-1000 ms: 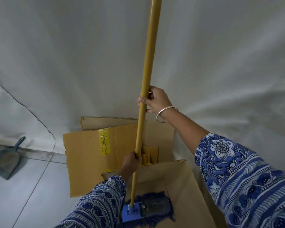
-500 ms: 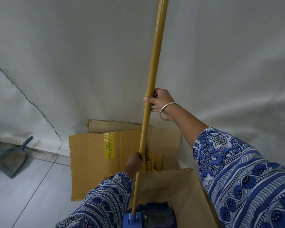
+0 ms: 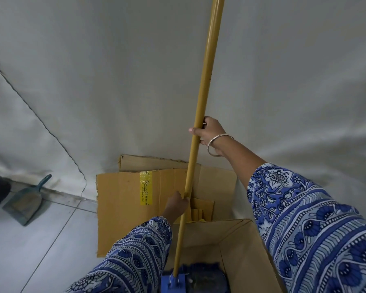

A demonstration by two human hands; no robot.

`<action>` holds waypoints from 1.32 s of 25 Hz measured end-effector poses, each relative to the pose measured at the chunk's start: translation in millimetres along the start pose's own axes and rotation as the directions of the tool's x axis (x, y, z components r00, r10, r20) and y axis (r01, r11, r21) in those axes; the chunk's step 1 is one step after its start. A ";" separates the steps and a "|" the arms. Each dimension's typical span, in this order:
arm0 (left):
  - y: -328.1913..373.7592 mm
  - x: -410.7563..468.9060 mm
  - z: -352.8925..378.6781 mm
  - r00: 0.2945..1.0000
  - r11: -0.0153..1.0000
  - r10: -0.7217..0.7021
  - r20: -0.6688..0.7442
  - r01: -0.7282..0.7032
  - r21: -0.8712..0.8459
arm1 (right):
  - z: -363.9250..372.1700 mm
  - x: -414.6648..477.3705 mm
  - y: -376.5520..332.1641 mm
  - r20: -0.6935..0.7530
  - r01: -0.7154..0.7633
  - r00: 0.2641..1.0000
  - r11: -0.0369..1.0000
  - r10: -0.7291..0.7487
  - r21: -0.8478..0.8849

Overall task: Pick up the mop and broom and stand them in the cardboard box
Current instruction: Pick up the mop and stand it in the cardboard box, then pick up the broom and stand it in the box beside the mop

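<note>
- Both hands are wrapped round the mop (image 3: 201, 106) handle: the right hand (image 3: 209, 132) grips it higher up, the left hand (image 3: 176, 205) clasps it lower, close above the box's far rim.
- Below the hands, the mop's blue bracket and dark fringed head (image 3: 190, 278) sit inside the open cardboard box (image 3: 247, 259) at the bottom of the view (whether the head rests on the box floor cannot be told).
- The handle's long axis runs nearly upright, tilted so its top leans away and to the right, toward the pale cloth backdrop (image 3: 93, 81).
- That lean is what the coming move turns on, as I judge it: with the head low in the box, the handle needs something to rest against before either hand lets go, or it may topple.
- The left hand is nearer the head and better placed to steady the base; the right governs the tilt.
- A flattened cardboard sheet (image 3: 123, 199) stands behind the box, and a dustpan (image 3: 25, 204) lies well apart at the left; no broom is in view.
</note>
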State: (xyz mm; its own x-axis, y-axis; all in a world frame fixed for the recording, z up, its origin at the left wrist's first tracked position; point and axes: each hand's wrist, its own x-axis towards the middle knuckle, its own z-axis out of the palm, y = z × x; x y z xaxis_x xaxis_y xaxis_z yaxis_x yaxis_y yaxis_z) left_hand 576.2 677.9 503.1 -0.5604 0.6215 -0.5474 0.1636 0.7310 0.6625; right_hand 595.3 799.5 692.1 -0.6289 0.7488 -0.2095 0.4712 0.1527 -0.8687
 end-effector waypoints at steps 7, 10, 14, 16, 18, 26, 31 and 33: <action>-6.7 -24.8 -65.6 0.996 0.999 0.031 -0.083 -0.027 0.044 | 23.2 -31.1 -11.7 -0.217 -0.123 0.967 0.991 0.133 0.057; -28.6 -41.7 -116.0 0.989 0.998 0.053 -0.138 -0.049 0.027 | 60.2 -61.0 -23.3 -0.398 -0.162 0.897 0.981 0.193 0.110; -93.7 -73.0 -203.3 0.974 0.988 0.135 -0.182 -0.119 0.098 | 131.4 -99.7 -42.8 -0.440 -0.092 0.891 0.993 0.112 0.067; -164.0 -103.4 -276.3 0.968 0.976 0.151 -0.201 -0.114 0.186 | 195.5 -120.6 -68.2 -0.400 -0.051 0.915 0.998 0.056 0.025; -230.4 -131.5 -342.5 0.961 0.967 0.145 -0.237 -0.087 0.239 | 254.5 -135.5 -89.8 -0.367 -0.045 0.929 0.999 0.041 -0.002; -471.6 -195.2 -531.5 0.960 0.939 -0.014 -0.280 0.109 0.326 | 519.2 -170.3 -121.0 -0.164 -0.233 0.957 0.971 0.239 0.056; -558.2 -162.7 -578.8 0.976 0.891 -0.069 -0.206 0.153 0.427 | 641.1 -157.1 -96.7 -0.092 -0.355 0.926 0.927 0.367 0.125; -599.8 -128.4 -598.5 0.983 0.862 -0.092 -0.161 0.160 0.480 | 696.3 -142.9 -70.8 -0.078 -0.446 0.884 0.880 0.462 0.163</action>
State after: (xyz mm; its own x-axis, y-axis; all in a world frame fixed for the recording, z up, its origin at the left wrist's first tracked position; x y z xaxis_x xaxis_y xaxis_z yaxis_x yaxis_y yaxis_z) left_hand 64.1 -8.9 482.1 -0.6964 0.4978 -0.5169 0.4417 0.8650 0.2381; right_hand 221.2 232.6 471.0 -0.2899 0.7823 -0.5513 0.5942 -0.3044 -0.7445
